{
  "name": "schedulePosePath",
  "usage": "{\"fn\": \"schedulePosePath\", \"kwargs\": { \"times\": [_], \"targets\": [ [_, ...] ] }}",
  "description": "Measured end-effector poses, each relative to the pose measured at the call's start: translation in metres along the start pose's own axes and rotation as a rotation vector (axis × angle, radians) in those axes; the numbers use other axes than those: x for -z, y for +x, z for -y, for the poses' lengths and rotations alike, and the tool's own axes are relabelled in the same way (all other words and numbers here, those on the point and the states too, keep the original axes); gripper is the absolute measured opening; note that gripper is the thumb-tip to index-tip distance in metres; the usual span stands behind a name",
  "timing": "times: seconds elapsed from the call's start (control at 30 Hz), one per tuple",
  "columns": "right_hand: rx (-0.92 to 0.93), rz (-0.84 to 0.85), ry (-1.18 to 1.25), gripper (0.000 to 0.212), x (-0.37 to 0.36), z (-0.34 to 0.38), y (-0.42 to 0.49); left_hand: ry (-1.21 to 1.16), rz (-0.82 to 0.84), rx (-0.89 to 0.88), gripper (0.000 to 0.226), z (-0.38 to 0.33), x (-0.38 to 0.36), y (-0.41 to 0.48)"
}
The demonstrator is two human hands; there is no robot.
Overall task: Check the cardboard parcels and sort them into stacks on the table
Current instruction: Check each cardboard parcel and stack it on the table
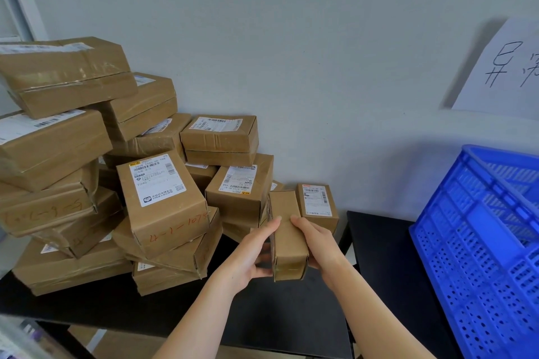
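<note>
On the left side of the black table (pixel 291 315) there's a big messy heap of cardboard parcels (pixel 87 169), stacked crooked, some tilted and leaning on each other, pushed right up to the pale wall (pixel 291 38). It pretty much fills that whole end. Over on the right, a blue plastic crate (pixel 481 242) with perforated sides sits on a second black surface (pixel 388 256), and a white sheet of paper (pixel 507 67) with handwritten characters hangs on the wall above it. The parcel being checked (pixel 287 230) is up off the table in front of the heap, between the pile and the crate, long side pointing away from the camera. The left hand (pixel 250 253) has its fingers curled around the left side, and the right hand (pixel 318 242) wraps the right side with fingertips on the top face. A small upright parcel with a white label (pixel 318 204) stands just behind it. Everything's brown corrugated card, boxy, sealed in shiny clear tape, with slightly dented corners. Most carry white barcode labels, and one tilted box (pixel 163 198) has orange marker numbers scrawled on its side.
</note>
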State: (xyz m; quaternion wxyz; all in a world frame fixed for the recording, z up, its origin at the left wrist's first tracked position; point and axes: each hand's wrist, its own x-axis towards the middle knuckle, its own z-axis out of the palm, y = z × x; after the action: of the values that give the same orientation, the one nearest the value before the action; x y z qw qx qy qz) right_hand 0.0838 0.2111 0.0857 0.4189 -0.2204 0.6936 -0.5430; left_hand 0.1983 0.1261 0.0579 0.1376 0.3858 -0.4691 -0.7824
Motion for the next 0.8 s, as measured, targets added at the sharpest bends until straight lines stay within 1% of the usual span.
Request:
{"fn": "schedulePosePath", "kwargs": {
  "times": [0.07,0.13,0.27,0.37,0.43,0.53,0.6,0.7,0.8],
  "targets": [
    [0.001,-0.026,-0.003,0.017,0.0,0.0,-0.001,0.018,0.011,0.01,0.063,-0.001,0.0,-0.001],
    [0.026,-0.037,-0.01,0.019,-0.001,0.001,-0.001,0.021,0.001,0.043,0.068,-0.003,-0.001,-0.001],
    [0.077,-0.012,-0.007,0.036,-0.001,0.003,-0.004,-0.012,-0.036,0.133,0.085,-0.004,-0.006,0.0],
    [0.084,0.052,-0.016,0.038,-0.001,0.003,-0.006,-0.077,-0.038,0.173,0.082,-0.004,-0.004,0.001],
    [0.095,0.13,-0.038,0.042,0.001,0.002,-0.007,-0.117,-0.037,0.188,0.081,-0.002,-0.001,0.002],
    [0.117,0.246,-0.082,0.054,0.005,0.0,-0.009,-0.186,-0.017,0.212,0.079,-0.001,0.002,0.002],
    [0.137,0.296,-0.157,0.065,0.006,-0.002,-0.009,-0.21,-0.005,0.226,0.076,0.0,0.003,0.001],
    [0.168,0.332,-0.223,0.076,0.007,-0.003,-0.009,-0.204,-0.002,0.232,0.073,0.0,0.004,-0.001],
    [0.212,0.312,-0.262,0.073,0.007,-0.005,-0.008,-0.203,0.002,0.232,0.068,0.0,0.005,-0.003]
  ]
}}
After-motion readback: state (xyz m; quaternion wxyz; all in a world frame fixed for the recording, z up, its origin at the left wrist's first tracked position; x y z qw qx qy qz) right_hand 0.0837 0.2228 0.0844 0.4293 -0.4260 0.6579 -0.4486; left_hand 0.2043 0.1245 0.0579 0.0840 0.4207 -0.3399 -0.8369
